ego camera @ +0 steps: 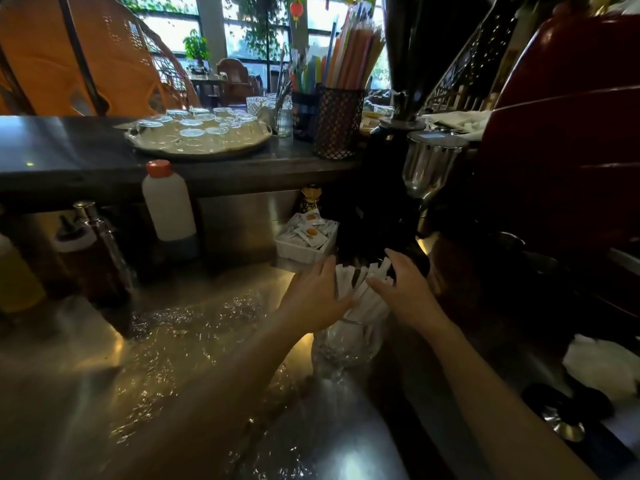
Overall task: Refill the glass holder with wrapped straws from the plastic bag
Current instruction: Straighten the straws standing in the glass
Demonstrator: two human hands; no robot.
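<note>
A clear glass holder stands on the steel counter and is packed with white wrapped straws that fan out above its rim. My left hand presses against the left side of the straw bundle, fingers spread. On the right side, my right hand cups the bundle with its fingers over the straw tops. A crinkled clear plastic bag lies flat on the counter to the left of the holder, partly under my left forearm.
A white box of sachets sits just behind the holder, beside a dark coffee grinder. Bottles stand at left. On the raised bar are a tray of glasses and a mesh cup of coloured straws. A white cloth lies right.
</note>
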